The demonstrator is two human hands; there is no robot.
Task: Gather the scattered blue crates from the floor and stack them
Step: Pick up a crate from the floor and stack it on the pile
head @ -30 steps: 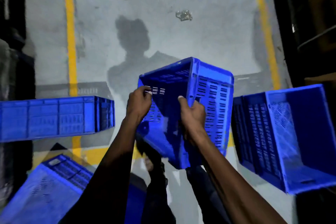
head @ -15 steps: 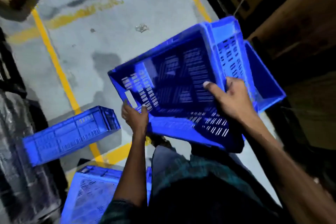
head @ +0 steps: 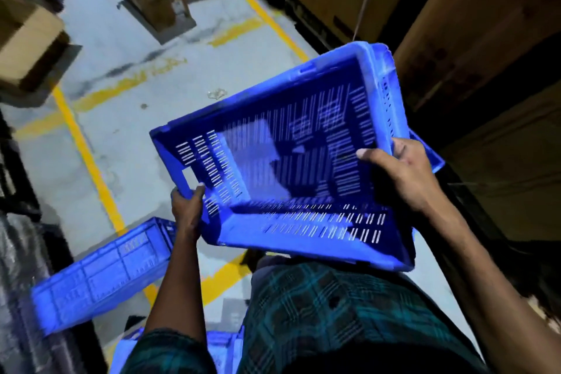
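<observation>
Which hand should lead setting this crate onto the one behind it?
Probably the right hand: it grips the held crate at the rim nearest the other crate peeking out behind. The left hand holds the far corner.

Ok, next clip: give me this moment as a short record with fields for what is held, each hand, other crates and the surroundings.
held item: blue crate, tilted, open side toward the camera, off the floor
left hand: grips the crate's near-left corner
right hand: grips the crate's right rim, thumb inside
other crates: side-lying crate on the floor at lower left; another blue edge shows behind the right hand; a further blue piece at bottom centre
floor: grey, with yellow lines
surroundings: cardboard boxes at the top and right
</observation>
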